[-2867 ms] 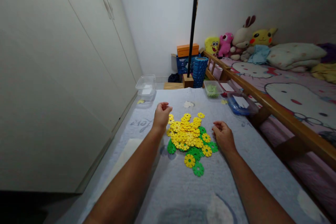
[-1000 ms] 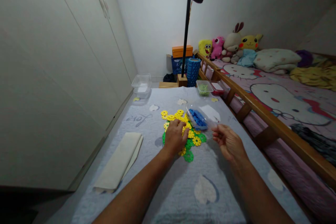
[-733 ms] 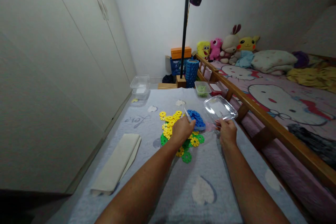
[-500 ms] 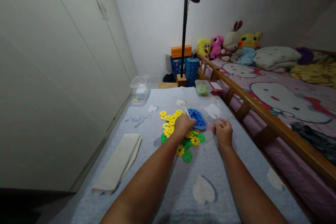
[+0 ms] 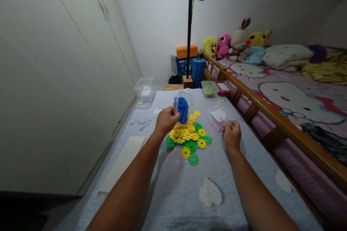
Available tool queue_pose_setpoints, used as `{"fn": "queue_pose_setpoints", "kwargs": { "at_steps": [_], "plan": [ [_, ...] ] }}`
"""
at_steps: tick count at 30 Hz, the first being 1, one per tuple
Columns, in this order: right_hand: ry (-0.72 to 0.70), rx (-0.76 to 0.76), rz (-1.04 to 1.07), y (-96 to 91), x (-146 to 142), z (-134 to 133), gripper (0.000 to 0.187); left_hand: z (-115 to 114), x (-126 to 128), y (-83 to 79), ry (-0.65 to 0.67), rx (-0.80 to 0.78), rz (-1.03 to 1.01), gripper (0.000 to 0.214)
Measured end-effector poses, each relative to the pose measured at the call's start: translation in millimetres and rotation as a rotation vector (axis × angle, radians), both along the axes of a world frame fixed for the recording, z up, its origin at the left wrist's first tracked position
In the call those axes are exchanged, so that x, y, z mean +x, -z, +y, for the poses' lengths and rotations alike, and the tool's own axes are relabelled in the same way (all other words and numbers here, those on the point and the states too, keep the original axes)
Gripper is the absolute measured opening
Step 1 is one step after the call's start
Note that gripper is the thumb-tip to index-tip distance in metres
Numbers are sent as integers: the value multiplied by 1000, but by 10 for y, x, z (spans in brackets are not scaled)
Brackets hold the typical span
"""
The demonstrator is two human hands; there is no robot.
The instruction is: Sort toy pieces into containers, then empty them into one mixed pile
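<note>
My left hand [image 5: 166, 121] grips the near edge of a clear plastic container [image 5: 192, 101], tilted steeply above the pile. Blue snowflake discs [image 5: 182, 110] are bunched inside it. Below lie heaped yellow snowflake discs [image 5: 185, 134], with green snowflake discs [image 5: 193, 159] around and under them. My right hand [image 5: 232, 135] has its fingers closed on the near edge of a clear plastic lid [image 5: 210, 113], which bears a white label [image 5: 218, 115]. Part of the container's near side is hidden by my left fingers.
A folded cream cloth [image 5: 121, 166] lies on the left of the covered table [image 5: 184, 191]. Clear boxes [image 5: 144, 83] stand at the far left. A box of light green pieces [image 5: 209, 90] and a red box [image 5: 223, 88] are far right, beside the wooden bed rail [image 5: 252, 98].
My left hand has moved left with the container, which is now raised and tilted with the blue discs inside. My right hand stays at nearly the same place.
</note>
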State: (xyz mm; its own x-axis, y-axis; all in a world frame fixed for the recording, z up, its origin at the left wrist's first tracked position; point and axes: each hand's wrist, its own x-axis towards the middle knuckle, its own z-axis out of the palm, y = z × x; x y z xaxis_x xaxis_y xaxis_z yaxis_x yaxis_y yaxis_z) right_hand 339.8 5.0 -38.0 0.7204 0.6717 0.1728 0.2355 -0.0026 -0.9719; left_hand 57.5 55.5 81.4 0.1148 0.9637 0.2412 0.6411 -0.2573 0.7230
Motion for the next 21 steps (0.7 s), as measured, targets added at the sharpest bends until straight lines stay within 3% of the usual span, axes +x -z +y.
{"fn": "queue_pose_setpoints", "kwargs": {
  "at_steps": [5,10,17,21],
  "plan": [
    [2,42,11,-62,-59,-12,29,-157,-206,-135,-37,118,381,16],
    [-28,69,-25,-64,-88,-16,32,-266,-154,37,21,252,629,17],
    [-99,118,61,-156,-162,-34,37,-343,-74,250,151,441,773,19],
    [-142,154,134,-182,-197,-36,37,-339,-126,240,57,530,714,24]
  ]
}}
